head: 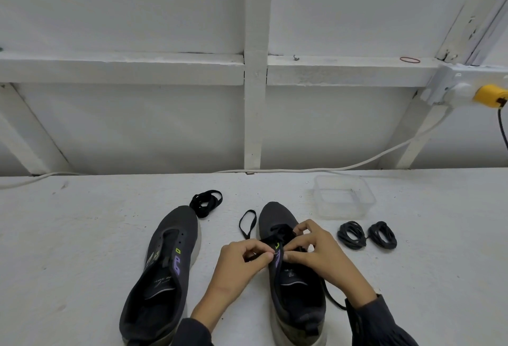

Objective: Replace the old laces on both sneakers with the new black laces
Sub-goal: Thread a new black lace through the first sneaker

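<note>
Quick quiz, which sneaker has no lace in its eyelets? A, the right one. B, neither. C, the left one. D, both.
C: the left sneaker shows bare eyelets, while the left hand and right hand pinch a lace threaded on the right sneaker.

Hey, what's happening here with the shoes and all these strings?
A person is working on the right sneaker: the left hand and right hand both pinch its black lace near the upper eyelets, and a loop of it lies beside the toe. The left sneaker has no lace, and a loose lace heap lies past its toe. Two coiled lace bundles sit untouched by a clear container, so neither shoe seems relaced yet.
</note>
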`<action>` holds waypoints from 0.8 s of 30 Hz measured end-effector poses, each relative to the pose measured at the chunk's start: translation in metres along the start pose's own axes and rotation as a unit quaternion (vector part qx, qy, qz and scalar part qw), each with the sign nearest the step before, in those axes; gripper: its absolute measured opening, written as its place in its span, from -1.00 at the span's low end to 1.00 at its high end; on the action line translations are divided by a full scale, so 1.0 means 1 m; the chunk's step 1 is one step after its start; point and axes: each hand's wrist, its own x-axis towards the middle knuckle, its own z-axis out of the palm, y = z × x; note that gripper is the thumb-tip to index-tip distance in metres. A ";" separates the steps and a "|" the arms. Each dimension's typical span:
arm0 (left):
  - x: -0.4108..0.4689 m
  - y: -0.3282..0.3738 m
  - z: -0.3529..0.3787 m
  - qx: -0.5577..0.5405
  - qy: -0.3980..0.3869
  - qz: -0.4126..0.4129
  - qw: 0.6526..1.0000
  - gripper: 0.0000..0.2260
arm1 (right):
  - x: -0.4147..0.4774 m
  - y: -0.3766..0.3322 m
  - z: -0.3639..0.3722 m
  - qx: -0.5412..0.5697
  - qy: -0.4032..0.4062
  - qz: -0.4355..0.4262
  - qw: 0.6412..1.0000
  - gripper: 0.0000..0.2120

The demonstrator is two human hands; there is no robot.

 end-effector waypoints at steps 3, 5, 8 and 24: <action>0.000 0.002 0.001 0.040 0.011 0.014 0.999 -0.90 | 0.000 0.001 0.002 0.013 0.009 0.012 1.000 -0.90; 0.000 0.005 0.001 0.080 0.017 0.032 0.996 -0.89 | 0.001 0.003 0.003 0.013 0.011 0.013 1.000 -0.85; 0.004 0.016 -0.001 0.171 0.000 0.062 0.983 -0.90 | 0.002 0.001 0.002 -0.006 0.010 0.002 1.000 -0.90; 0.029 0.031 -0.005 0.263 -0.108 0.046 0.958 -0.94 | 0.002 -0.004 0.005 -0.024 0.017 0.012 0.999 -0.82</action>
